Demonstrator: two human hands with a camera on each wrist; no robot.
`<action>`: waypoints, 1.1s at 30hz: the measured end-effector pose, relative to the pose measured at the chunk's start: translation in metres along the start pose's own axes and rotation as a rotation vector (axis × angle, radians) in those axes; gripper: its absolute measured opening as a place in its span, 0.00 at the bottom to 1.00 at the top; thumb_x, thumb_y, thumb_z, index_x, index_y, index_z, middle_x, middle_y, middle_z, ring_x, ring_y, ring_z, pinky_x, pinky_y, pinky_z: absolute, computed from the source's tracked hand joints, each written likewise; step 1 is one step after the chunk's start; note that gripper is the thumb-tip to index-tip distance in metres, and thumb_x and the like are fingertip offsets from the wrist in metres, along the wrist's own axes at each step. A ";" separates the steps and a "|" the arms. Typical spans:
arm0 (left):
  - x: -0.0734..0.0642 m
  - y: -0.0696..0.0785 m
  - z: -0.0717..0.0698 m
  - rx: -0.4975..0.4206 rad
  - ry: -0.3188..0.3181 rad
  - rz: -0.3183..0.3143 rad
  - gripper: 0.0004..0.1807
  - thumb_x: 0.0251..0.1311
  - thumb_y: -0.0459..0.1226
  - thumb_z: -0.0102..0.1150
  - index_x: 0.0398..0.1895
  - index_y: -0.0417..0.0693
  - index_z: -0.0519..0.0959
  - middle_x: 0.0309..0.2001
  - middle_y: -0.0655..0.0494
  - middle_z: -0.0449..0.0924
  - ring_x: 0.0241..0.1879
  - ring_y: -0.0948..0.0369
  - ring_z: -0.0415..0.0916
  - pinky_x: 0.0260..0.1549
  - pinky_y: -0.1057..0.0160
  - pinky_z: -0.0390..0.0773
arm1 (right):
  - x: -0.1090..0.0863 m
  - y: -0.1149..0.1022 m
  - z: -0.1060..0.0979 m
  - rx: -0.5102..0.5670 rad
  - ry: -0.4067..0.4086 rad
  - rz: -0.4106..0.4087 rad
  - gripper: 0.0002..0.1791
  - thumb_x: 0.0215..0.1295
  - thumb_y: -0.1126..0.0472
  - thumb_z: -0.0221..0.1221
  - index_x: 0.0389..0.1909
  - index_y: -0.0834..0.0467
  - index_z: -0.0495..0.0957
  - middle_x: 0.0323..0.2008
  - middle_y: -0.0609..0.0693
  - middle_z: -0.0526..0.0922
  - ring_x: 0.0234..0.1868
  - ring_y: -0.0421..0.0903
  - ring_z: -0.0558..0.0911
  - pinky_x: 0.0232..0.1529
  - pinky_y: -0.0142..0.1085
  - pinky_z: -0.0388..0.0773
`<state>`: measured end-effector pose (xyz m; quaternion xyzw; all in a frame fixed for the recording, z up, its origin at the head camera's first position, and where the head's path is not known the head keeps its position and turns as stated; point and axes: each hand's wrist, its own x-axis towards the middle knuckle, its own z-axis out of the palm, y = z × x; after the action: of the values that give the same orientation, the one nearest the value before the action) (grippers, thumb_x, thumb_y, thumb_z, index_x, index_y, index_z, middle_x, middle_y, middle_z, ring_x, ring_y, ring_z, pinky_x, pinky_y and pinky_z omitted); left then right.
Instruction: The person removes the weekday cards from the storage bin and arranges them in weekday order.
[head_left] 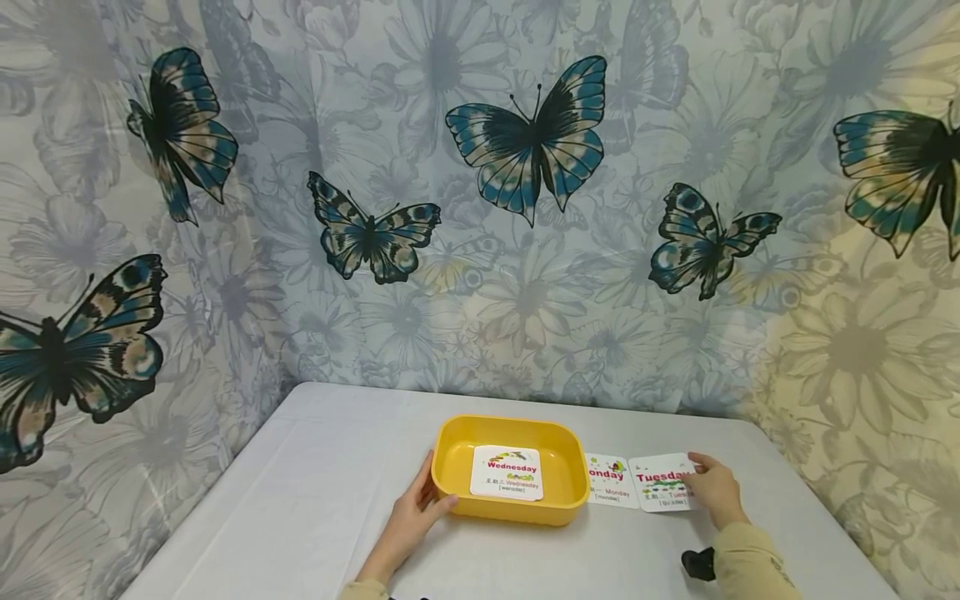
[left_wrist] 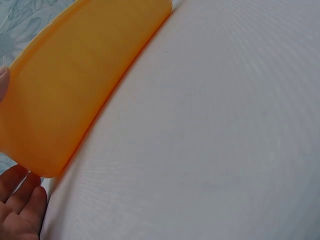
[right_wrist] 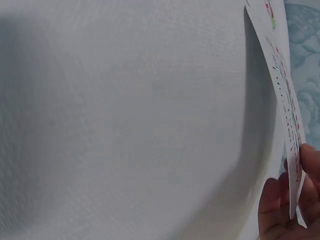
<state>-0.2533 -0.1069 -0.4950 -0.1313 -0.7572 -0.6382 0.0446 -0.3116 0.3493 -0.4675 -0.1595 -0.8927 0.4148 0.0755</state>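
A yellow plastic tub (head_left: 510,511) stands on the table, and inside it lies a Wednesday card (head_left: 506,473). My left hand (head_left: 415,507) grips the tub's left end, thumb at the near corner. In the left wrist view, fingers (left_wrist: 34,202) show by the lower edge of the tub (left_wrist: 75,85). My right hand (head_left: 716,492) pinches the right edge of a Tuesday card (head_left: 663,483). The right wrist view shows this card (right_wrist: 287,115) tilted up from the table, between thumb and fingers. A Monday card (head_left: 613,482) lies between them, its left part hidden by the tub.
A white cloth covers the table (head_left: 300,500). A small black object (head_left: 699,564) is beside the right sleeve (head_left: 753,562). Behind the table hangs a butterfly-printed curtain (head_left: 525,317), reaching round both sides.
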 end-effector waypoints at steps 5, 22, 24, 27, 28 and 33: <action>0.000 -0.001 0.000 0.002 -0.002 0.014 0.45 0.58 0.39 0.62 0.72 0.42 0.46 0.66 0.37 0.56 0.64 0.46 0.56 0.62 0.51 0.59 | 0.000 0.003 0.001 -0.039 0.015 -0.035 0.26 0.59 0.69 0.52 0.56 0.78 0.62 0.44 0.72 0.68 0.42 0.61 0.70 0.37 0.42 0.71; -0.001 0.000 0.001 -0.002 -0.002 0.007 0.45 0.58 0.40 0.62 0.72 0.45 0.47 0.66 0.38 0.56 0.64 0.46 0.56 0.62 0.50 0.58 | -0.005 0.007 0.000 -0.086 -0.060 0.022 0.28 0.65 0.62 0.49 0.56 0.81 0.59 0.45 0.75 0.69 0.36 0.57 0.75 0.38 0.47 0.73; 0.002 -0.010 0.001 -0.007 -0.001 0.017 0.45 0.58 0.39 0.62 0.73 0.46 0.47 0.67 0.39 0.56 0.65 0.48 0.56 0.62 0.51 0.58 | -0.005 0.007 0.000 -0.101 -0.067 0.023 0.27 0.65 0.62 0.49 0.56 0.81 0.59 0.45 0.75 0.69 0.36 0.57 0.75 0.39 0.49 0.73; 0.005 -0.020 0.001 -0.009 0.002 0.022 0.45 0.58 0.40 0.62 0.73 0.48 0.46 0.67 0.41 0.56 0.65 0.49 0.56 0.62 0.53 0.58 | -0.005 0.006 0.000 -0.115 -0.073 0.020 0.27 0.66 0.62 0.48 0.56 0.81 0.59 0.46 0.75 0.68 0.37 0.57 0.76 0.41 0.50 0.73; 0.004 -0.018 0.001 -0.008 0.001 0.024 0.45 0.58 0.40 0.62 0.73 0.48 0.46 0.67 0.41 0.56 0.65 0.49 0.56 0.62 0.53 0.58 | -0.005 0.006 0.001 -0.116 -0.074 0.020 0.28 0.66 0.62 0.48 0.56 0.81 0.59 0.46 0.76 0.68 0.37 0.57 0.76 0.40 0.50 0.73; -0.001 0.002 0.000 -0.012 -0.003 0.023 0.44 0.58 0.40 0.62 0.72 0.45 0.47 0.67 0.38 0.55 0.65 0.47 0.55 0.62 0.50 0.57 | -0.005 0.007 0.002 -0.120 -0.068 0.015 0.27 0.65 0.63 0.48 0.56 0.82 0.59 0.46 0.75 0.69 0.37 0.57 0.76 0.37 0.47 0.74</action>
<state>-0.2515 -0.1065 -0.4933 -0.1410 -0.7520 -0.6420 0.0500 -0.3063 0.3506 -0.4737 -0.1559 -0.9168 0.3662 0.0321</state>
